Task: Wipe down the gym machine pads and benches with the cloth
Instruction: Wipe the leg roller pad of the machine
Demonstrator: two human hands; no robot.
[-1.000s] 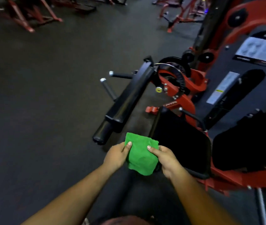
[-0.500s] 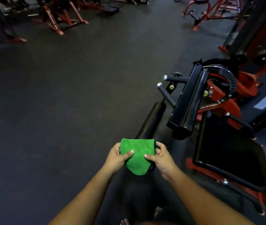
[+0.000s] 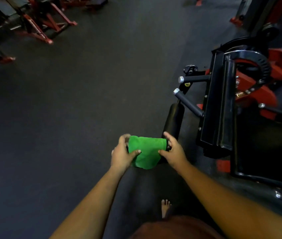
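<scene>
Fingers (image 3: 124, 138) of the left hand (image 3: 122, 156) curl over the far edge of the green cloth (image 3: 146, 153) while its thumb pinches the near face; the right hand (image 3: 174, 152) does the same on the other side, thumb laid on the cloth and fingers reaching over the top. Both hands are therefore grasping the cloth, which is draped over the near end of the black roller pad (image 3: 173, 120), low beside the machine.

The step in hand looks like wiping this roller. To do it well, I would keep the cloth wrapped round the cylinder with both thumbs pressing, twist it around the pad so the underside is reached too, then slide the wrap along toward the far end, where the pad meets the frame. The cloth is bunched thick, so opening one fold would give more contact. The long black flat pad (image 3: 217, 107) to the right and the dark seat pad (image 3: 264, 145) beyond it appear to be next.

Counted: one cloth, two hands, one roller pad, one long flat pad, one seat pad partly in view, two short handle bars (image 3: 189, 103) with metal caps, and one bare foot (image 3: 165, 207) on the dark floor (image 3: 67, 118). Red-framed machines (image 3: 38, 25) stand well apart at the far left; their number is unclear.
</scene>
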